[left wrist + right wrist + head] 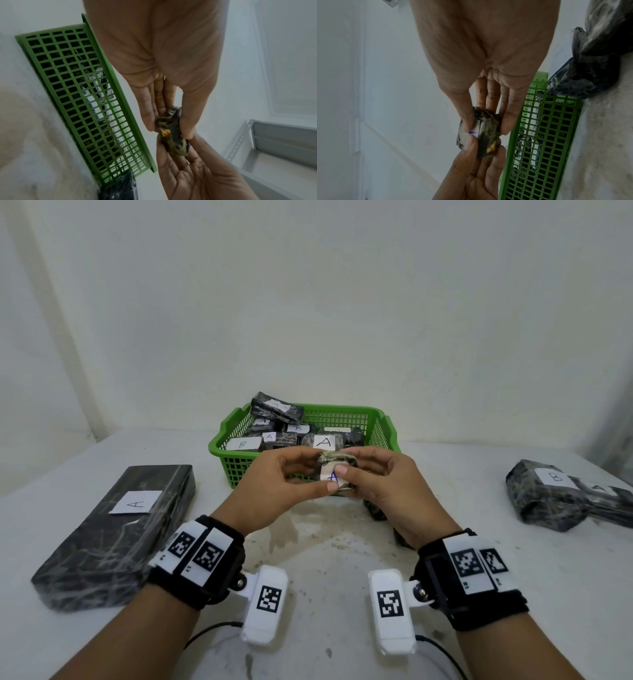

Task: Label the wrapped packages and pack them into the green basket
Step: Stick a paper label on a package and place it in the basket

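Thumbs press the label (pixel 331 477) flat so it sticks; both my hands, left hand (pixel 274 484) and right hand (pixel 380 484), pinch the small package (pixel 337 465) above the green basket (pixel 239 463).

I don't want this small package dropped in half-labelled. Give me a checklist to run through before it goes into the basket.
1. Both hands hold it: left hand and right hand pinch the small package - ok.
2. Label on it, blue mark visible - ok.
3. Label edges pressed flat all round - cannot tell; thumbs cover part.
4. Green basket right behind the hands - ok.
5. Free spot inside the basket - cannot tell; labelled packages fill most of what shows.
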The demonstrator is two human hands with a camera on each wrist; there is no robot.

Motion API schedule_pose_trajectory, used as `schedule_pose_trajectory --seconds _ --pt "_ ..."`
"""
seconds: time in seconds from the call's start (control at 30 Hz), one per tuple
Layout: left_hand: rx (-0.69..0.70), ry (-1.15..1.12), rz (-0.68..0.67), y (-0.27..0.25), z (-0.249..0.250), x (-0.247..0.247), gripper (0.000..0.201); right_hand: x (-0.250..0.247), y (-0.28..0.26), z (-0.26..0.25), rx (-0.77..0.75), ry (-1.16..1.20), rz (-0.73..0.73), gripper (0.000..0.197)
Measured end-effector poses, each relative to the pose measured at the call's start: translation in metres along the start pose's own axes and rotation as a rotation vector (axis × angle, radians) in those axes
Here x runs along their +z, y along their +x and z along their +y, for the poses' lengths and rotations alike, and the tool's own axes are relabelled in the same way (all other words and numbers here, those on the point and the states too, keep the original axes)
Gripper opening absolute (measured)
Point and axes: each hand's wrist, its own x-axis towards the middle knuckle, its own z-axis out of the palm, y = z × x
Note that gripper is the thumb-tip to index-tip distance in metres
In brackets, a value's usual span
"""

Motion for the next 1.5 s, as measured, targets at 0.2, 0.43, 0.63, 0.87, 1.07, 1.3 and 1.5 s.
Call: schedule_pose_trajectory --seconds 0.2,0.43,0.63,0.87,1.07,1.3,1.5 --pt "-0.028 0.053 0.093 0.006 0.009 -0.012 0.035 0.008 0.013 -0.001 0.093 0.031 0.043 0.036" --pt "-0.08 0.378 0.544 0.043 0.004 -0.061 0.016 0.027 0.055 -0.016 0.086 -0.033 0.137 0.023" --pt "-0.331 0.57 0.57 0.077 -0.015 -0.103 0.05 0.049 0.1 -0.009 0.141 -0.257 0.123 0.017" --pt "-0.643 0.614 0.405 0.104 -0.041 -0.115 0.024 0.065 0.145 0.013 0.304 -0.622 0.09 0.023" --pt "-0.656 0.699 0.385 0.108 -0.051 -0.111 0.026 0.07 0.165 0.022 0.424 -0.766 0.042 0.033" --pt "-0.634 0.683 0.426 0.107 -0.052 -0.108 0.02 0.078 0.165 0.026 0.417 -0.922 0.08 0.043" --pt "-0.621 0.676 0.439 0.106 -0.055 -0.109 0.012 0.076 0.162 0.022 0.412 -0.949 0.07 0.047"
